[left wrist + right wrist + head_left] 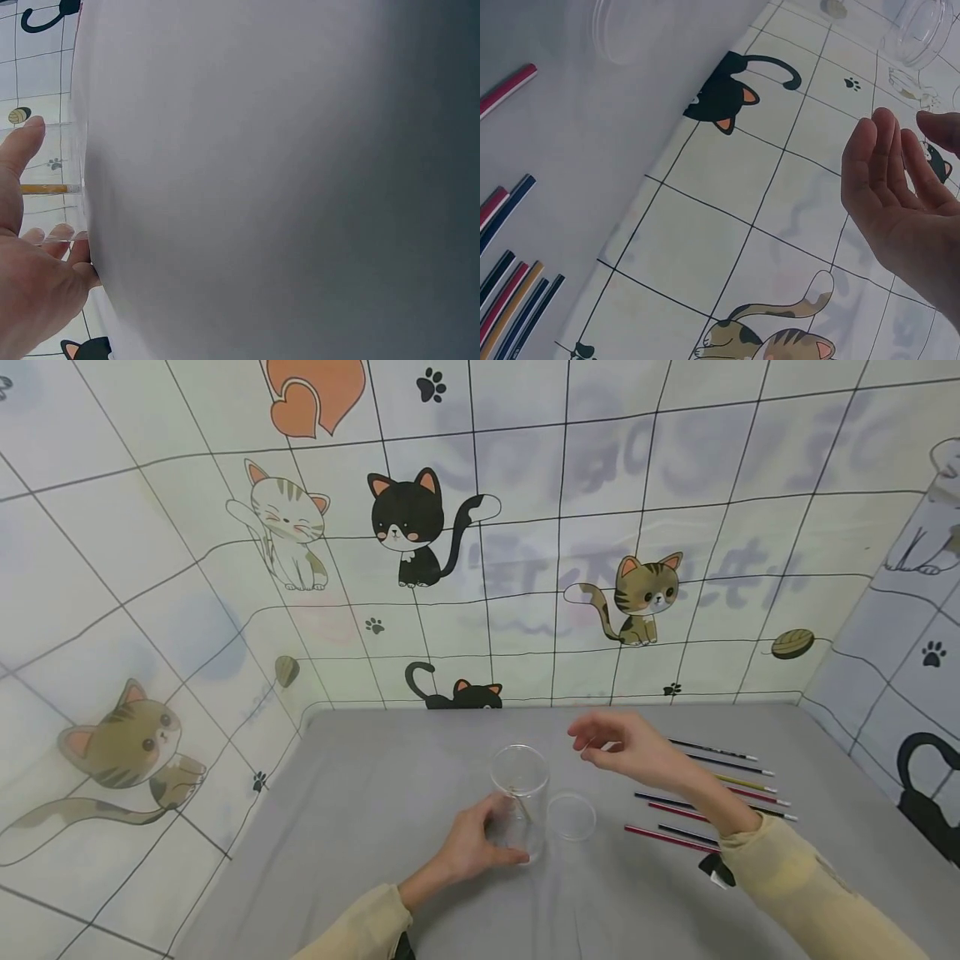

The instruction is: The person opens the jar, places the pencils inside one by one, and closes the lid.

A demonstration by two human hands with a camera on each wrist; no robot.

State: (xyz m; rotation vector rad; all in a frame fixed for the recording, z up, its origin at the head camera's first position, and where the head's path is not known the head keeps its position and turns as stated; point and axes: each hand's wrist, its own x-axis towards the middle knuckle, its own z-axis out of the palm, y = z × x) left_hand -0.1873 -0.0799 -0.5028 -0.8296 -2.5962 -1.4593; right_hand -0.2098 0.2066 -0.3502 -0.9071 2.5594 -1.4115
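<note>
The right forearm (723,806) hides stretches of several pencils (667,837) in the head view. The left wrist view's left edge crops the left hand (37,292); the right wrist view's edges cut off the right hand (900,217), clear jar (922,34) and round lid (619,30). Faint purple lettering (750,564) is too blurred to read.

A white wall covering (525,635) with black grid lines rises behind the grey surface (360,810). Printed across it are an orange heart (339,385), a black-and-white cat (405,518) between a pale striped cat (288,518) and a brown tabby (647,593), a yarn ball (792,644) and dark paw prints (431,389).
</note>
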